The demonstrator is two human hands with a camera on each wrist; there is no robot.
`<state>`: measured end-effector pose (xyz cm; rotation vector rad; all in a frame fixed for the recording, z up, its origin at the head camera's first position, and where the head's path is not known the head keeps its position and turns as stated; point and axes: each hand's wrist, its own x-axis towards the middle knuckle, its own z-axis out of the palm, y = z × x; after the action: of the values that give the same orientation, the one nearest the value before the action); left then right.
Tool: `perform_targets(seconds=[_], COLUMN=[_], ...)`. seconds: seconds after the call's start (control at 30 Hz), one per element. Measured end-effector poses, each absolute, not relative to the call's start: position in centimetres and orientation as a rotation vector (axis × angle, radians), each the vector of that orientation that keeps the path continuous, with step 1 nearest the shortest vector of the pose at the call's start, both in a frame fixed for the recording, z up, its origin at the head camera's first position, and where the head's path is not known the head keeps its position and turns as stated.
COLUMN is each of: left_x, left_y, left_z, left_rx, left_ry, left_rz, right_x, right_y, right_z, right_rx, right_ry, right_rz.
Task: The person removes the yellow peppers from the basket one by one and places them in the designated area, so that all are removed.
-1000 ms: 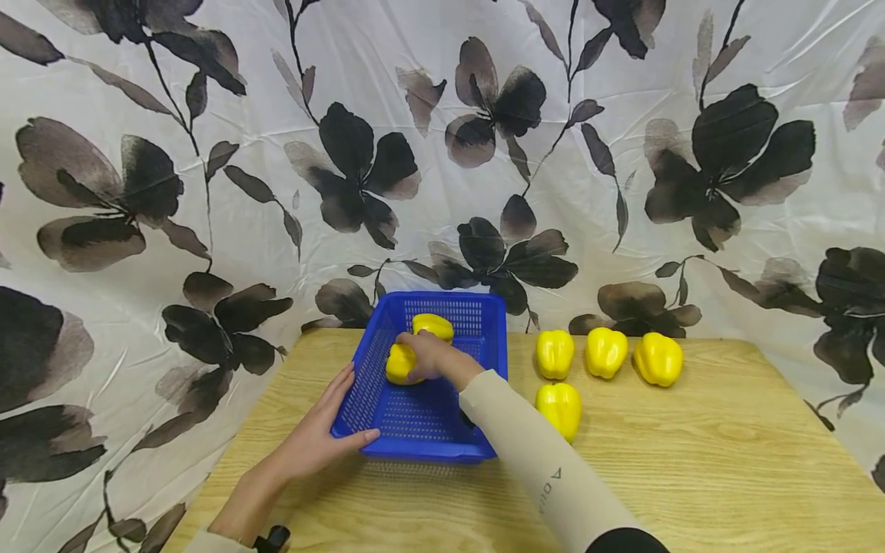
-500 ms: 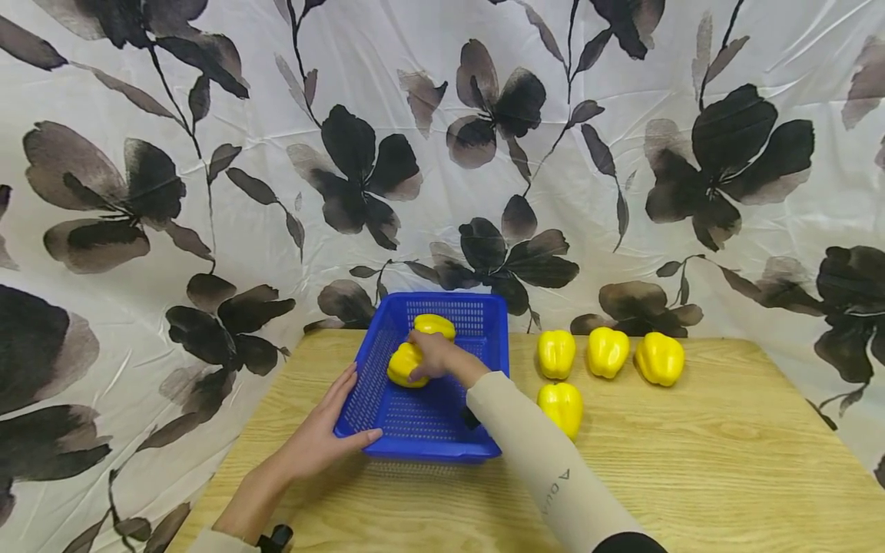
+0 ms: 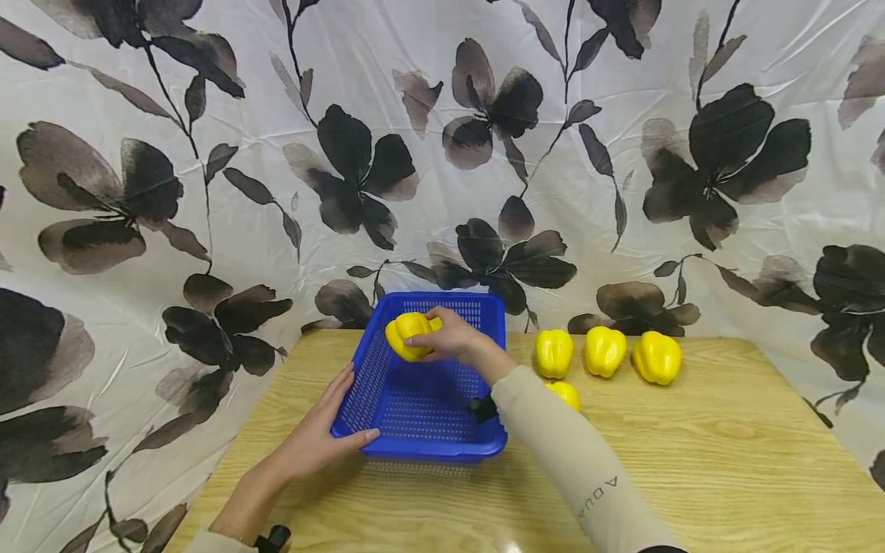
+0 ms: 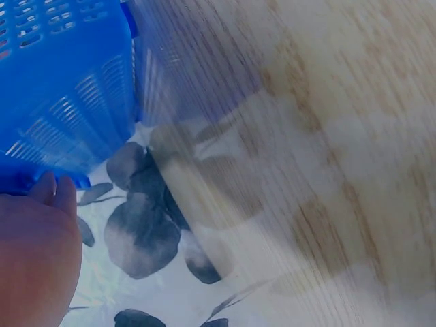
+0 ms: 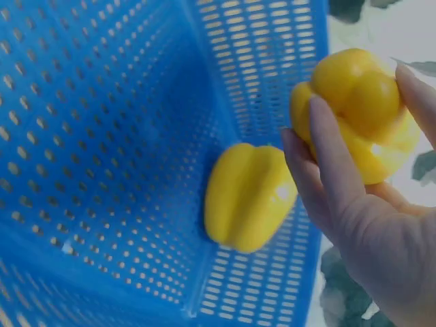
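Note:
My right hand (image 3: 452,339) holds a yellow bell pepper (image 3: 406,338) between thumb and fingers, raised over the far left part of a blue plastic basket (image 3: 432,448). Seen from the right wrist, this pepper is up at the height of the basket's rim. A second yellow bell pepper (image 5: 248,197) lies inside against the perforated wall; in the head view it is mostly hidden behind the held one. My left hand (image 3: 311,430) rests at the basket's near left corner, fingers straight along the left side and thumb on the front rim.
To the right of the basket, three yellow bell peppers (image 3: 605,352) stand in a row on the wooden table (image 3: 726,453). Another pepper (image 3: 565,394) sits nearer, partly behind my right sleeve. A floral cloth (image 3: 594,177) hangs behind the table.
My right hand has lifted the nearer bell pepper from the basket floor, up and toward the far side. The left hand and the basket have stayed in place.

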<state>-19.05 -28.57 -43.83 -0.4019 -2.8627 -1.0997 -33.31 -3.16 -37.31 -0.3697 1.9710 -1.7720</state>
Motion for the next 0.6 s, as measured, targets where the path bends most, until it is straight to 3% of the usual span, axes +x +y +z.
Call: perform_targets(seconds=[0.6], left_x=[-19.1], left_y=[-28.6], left_z=[-43.9], left_rx=[-0.398], left_ry=[-2.861], left_rz=[-1.099], right_x=[-31.3], right_y=[1.7], right_z=[-35.0], right_rx=[-0.346], right_ry=[1.827], right_rz=[-1.88])
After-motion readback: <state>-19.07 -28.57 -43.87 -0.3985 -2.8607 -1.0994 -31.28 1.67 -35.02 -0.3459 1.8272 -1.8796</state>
